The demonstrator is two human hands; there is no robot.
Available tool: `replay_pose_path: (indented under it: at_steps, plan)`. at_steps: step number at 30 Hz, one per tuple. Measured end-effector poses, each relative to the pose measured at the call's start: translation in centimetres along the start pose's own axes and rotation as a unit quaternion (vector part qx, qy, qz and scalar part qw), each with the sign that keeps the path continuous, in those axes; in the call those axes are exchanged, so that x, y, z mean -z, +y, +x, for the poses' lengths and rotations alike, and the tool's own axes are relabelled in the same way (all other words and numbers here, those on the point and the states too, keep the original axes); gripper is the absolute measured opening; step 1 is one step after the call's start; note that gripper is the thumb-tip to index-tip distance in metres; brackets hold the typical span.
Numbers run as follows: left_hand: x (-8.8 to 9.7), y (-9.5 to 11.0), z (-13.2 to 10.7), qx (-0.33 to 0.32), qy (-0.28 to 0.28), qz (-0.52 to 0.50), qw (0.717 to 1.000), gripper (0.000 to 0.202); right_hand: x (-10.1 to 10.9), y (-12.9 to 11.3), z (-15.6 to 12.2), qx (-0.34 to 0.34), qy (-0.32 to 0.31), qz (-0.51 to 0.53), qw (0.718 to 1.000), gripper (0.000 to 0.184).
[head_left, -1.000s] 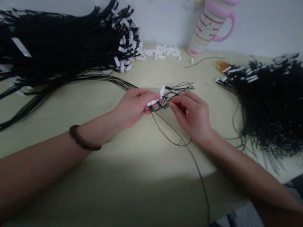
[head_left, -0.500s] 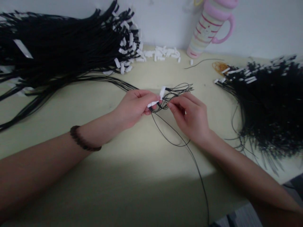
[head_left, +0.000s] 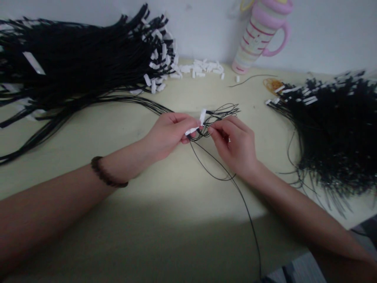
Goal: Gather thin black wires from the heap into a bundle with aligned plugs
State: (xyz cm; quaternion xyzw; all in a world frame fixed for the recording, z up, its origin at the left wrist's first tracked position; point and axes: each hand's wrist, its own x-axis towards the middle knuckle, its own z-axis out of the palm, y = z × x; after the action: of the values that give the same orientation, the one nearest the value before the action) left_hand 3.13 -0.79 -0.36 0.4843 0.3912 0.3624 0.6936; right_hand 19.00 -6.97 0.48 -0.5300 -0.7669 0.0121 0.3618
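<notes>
My left hand (head_left: 167,135) is closed on a small white connector (head_left: 192,131) with black wires running from it. A second white connector (head_left: 202,116) stands up just past the left thumb, with thin black wires (head_left: 225,111) looping off to the right. My right hand (head_left: 237,147) pinches close to the connectors, thumb against forefinger, on what looks like a thin black wire; its end is too small to make out. One long black wire (head_left: 246,206) trails below both hands towards the table's front edge.
At the back left lies a big pile of black cables (head_left: 88,59) with white ends. Loose white connectors (head_left: 203,67) lie by the wall, beside a pink-handled tumbler (head_left: 253,37). To the right are yellowish rubber bands (head_left: 272,85) and another black wire heap (head_left: 338,133).
Both hands keep nearly the same place and grip. The view has shifted very slightly.
</notes>
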Motion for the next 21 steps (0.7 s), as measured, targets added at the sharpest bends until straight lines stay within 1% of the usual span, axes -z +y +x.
replay_pose_path:
  at_steps: [10, 13, 18, 21]
  plan:
    - [0.16, -0.1, -0.14, -0.015, -0.019, 0.056, 0.998, 0.011, -0.07, 0.05, -0.22, 0.006, 0.001, -0.025, 1.0, 0.015]
    - [0.19, -0.06, -0.23, -0.016, -0.03, 0.075, 0.997, 0.011, -0.19, -0.01, -0.4, 0.007, 0.003, -0.047, 0.999, 0.017]
    - [0.31, 0.28, -0.52, -0.028, -0.044, 0.146, 0.988, 0.014, -0.42, -0.33, -0.74, 0.004, -0.009, -0.065, 0.998, 0.018]
    - [0.22, 0.39, -0.67, -0.031, -0.05, 0.161, 0.985, 0.015, -0.64, -0.48, -0.94, 0.0, -0.013, -0.055, 0.998, 0.017]
